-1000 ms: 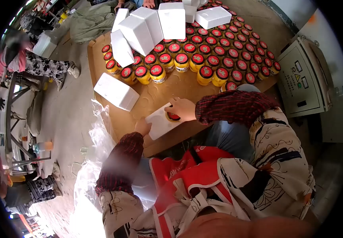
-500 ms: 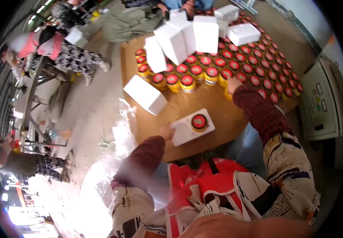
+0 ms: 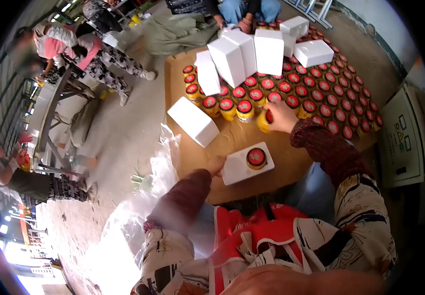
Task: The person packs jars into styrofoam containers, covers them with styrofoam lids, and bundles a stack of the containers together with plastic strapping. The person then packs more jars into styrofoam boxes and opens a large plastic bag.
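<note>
My left hand (image 3: 217, 166) holds the left end of a white foam box (image 3: 237, 168) near the table's front edge. One jar with a red and black lid (image 3: 257, 158) sits in the right part of that box. Farther back, my right hand (image 3: 282, 117) is closed on a yellow jar (image 3: 263, 121), which tilts at the front of the rows. Many yellow jars with red lids (image 3: 339, 115) stand close together behind it.
Several upright white foam boxes (image 3: 226, 61) stand among the jars, and another lies at the left (image 3: 193, 121). Brown cardboard (image 3: 193, 182) covers the table. Clear plastic (image 3: 146, 194) hangs at left. A co-worker's hands (image 3: 245, 24) show behind; a grey cabinet (image 3: 402, 140) stands right.
My right hand has left the jar in the foam box, reached the rows and drawn another jar toward me. My left hand stays on the box. The view has shifted left.
</note>
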